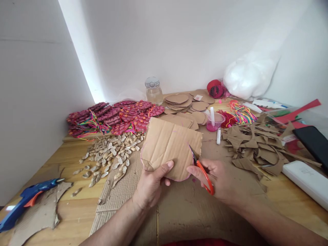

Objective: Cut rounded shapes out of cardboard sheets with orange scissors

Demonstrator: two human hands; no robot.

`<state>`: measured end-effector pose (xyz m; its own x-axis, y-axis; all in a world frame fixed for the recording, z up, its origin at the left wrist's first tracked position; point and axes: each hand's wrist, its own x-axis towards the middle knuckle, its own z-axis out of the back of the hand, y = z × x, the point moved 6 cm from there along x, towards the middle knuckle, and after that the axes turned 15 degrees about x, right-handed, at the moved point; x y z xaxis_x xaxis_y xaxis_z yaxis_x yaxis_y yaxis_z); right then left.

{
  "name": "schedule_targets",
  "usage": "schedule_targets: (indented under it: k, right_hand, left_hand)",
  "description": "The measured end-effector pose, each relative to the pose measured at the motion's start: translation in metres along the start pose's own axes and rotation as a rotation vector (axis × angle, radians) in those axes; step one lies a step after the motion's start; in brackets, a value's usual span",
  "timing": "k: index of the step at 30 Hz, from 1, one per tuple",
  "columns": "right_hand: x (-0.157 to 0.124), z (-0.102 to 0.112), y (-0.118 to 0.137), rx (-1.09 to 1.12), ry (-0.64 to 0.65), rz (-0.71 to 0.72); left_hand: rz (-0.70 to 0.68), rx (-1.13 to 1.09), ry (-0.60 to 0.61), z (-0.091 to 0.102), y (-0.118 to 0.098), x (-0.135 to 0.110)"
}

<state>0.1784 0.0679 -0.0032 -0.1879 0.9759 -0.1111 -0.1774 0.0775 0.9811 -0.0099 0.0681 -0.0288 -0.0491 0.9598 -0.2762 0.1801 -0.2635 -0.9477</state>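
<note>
A piece of cardboard [170,143] is held up in front of me, rounded along its lower edge and straight along the top. My left hand [153,182] pinches its lower left part, thumb on the near face and fingers behind. My right hand [214,177] is closed round the orange handles of a pair of scissors [205,174]. The dark blades lie at the cardboard's right side, pointing up and left, and the cut runs along that edge. A purple line shows on parts of the rounded border.
Peanut shells [112,152] and pink decorated pieces [138,114] lie left; a blue glue gun [30,194] is at the near left. Cut cardboard rounds [176,99] and a jar [153,90] stand behind. Cardboard scraps [256,143], a phone [312,141] and a white case [307,181] are right.
</note>
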Motion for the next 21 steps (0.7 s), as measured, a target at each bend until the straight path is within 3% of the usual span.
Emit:
schedule_targets:
  k: [9, 13, 16, 21]
  right_hand:
    - [0.001, -0.016, -0.021, 0.348, 0.168, -0.043]
    - [-0.003, -0.015, -0.022, 0.273, 0.242, 0.013]
    - [-0.004, -0.011, -0.019, 0.164, 0.220, 0.070]
    - [-0.002, -0.010, -0.009, 0.297, 0.156, 0.005]
  left_hand:
    - [-0.113, 0.019, -0.067, 0.003, -0.008, 0.000]
    - [-0.159, 0.077, -0.086, 0.003, -0.014, 0.001]
    - [-0.179, 0.122, -0.092, 0.004, -0.019, 0.000]
    - [-0.208, 0.244, -0.107, 0.011, -0.027, 0.000]
